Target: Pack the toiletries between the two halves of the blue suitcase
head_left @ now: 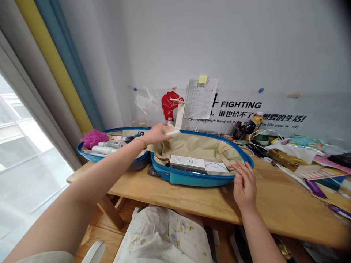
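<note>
Left arm is stretched from lower left to frame centre, left hand [157,134] pinched shut on a small white item [173,132], held at the fingertips over the far rim of the blue suitcase [192,179]. A bare strip of desk [178,199] is left along the shell's near edge. Right of the white box [188,161], right hand [244,184] is laid flat on the near rim, fingers released and grasping nothing; clutter [301,157] crowds the right.

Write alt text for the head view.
A person's left hand holds a small white item over an open blue suitcase on a wooden table, while the right hand rests flat on its front rim. White boxes lie inside.
</note>
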A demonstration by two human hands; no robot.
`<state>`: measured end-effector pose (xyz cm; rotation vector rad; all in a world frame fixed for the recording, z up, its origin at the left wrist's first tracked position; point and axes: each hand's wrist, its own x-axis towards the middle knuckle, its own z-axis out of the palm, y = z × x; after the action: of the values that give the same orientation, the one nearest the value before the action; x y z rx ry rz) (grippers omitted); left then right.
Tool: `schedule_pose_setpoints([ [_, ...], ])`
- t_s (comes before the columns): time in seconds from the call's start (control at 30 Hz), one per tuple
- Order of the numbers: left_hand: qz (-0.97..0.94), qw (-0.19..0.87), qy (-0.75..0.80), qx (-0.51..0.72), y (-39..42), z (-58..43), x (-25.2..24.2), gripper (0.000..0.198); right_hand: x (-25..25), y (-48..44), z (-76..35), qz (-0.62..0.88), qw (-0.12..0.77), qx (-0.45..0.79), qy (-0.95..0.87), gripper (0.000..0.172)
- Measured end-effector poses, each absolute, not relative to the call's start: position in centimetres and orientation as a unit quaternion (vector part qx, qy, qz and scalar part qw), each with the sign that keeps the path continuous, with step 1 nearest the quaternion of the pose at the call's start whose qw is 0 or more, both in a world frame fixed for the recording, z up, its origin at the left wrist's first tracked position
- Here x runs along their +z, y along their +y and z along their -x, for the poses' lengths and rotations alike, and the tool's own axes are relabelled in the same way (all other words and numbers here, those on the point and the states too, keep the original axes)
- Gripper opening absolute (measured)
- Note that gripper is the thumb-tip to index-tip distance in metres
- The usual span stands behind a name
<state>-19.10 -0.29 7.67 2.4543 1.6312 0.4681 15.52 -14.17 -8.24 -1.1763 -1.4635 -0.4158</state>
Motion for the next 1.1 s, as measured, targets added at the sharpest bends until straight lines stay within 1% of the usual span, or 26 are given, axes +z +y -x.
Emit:
schedule_pose_setpoints([
  [0.07, -0.883, 0.117, 0.434, 0.133, -1.6, 14.6, 7.2, 0.084, -8.3, -14.2, -15.5, 0.503, 0.572, -0.178, -0.623, 0.035],
  [0.17, -0.931, 0.159, 0.319, 0.081, -3.1, 8.7, 5.9, 0.090, -8.3, -14.2, -15.5, 0.504, 0.573, -0.181, -0.621, 0.035],
  [0.3, -0.948, 0.191, 0.254, 0.020, -3.8, 4.0, 3.9, 0.093, -8.4, -14.2, -15.5, 0.507, 0.569, -0.180, -0.621, 0.035],
  [0.5, -0.938, 0.198, 0.282, -0.035, -3.7, 2.3, 2.0, 0.096, -8.3, -14.4, -15.6, 0.519, 0.560, -0.167, -0.624, 0.036],
  [0.6, -0.937, 0.194, 0.282, -0.067, -3.9, 2.3, 1.6, 0.091, -8.2, -14.4, -15.5, 0.517, 0.563, -0.169, -0.623, 0.035],
  [0.7, -0.938, 0.196, 0.276, -0.070, -4.1, 2.2, 1.7, 0.082, -8.2, -14.4, -15.4, 0.512, 0.566, -0.172, -0.623, 0.035],
  [0.8, -0.941, 0.192, 0.277, -0.039, -3.8, 2.6, 2.5, 0.074, -8.2, -14.3, -15.5, 0.509, 0.566, -0.175, -0.624, 0.035],
  [0.9, -0.935, 0.170, 0.309, 0.028, -2.7, 4.7, 4.1, 0.067, -8.3, -14.2, -15.7, 0.512, 0.563, -0.174, -0.625, 0.036],
  [1.0, -0.910, 0.134, 0.382, 0.093, -0.9, 9.1, 5.6, 0.058, -8.4, -14.2, -15.8, 0.510, 0.562, -0.171, -0.629, 0.037],
  [1.1, -0.862, 0.089, 0.482, 0.131, 1.0, 15.4, 6.3, 0.053, -8.4, -14.2, -15.7, 0.507, 0.568, -0.173, -0.625, 0.038],
])
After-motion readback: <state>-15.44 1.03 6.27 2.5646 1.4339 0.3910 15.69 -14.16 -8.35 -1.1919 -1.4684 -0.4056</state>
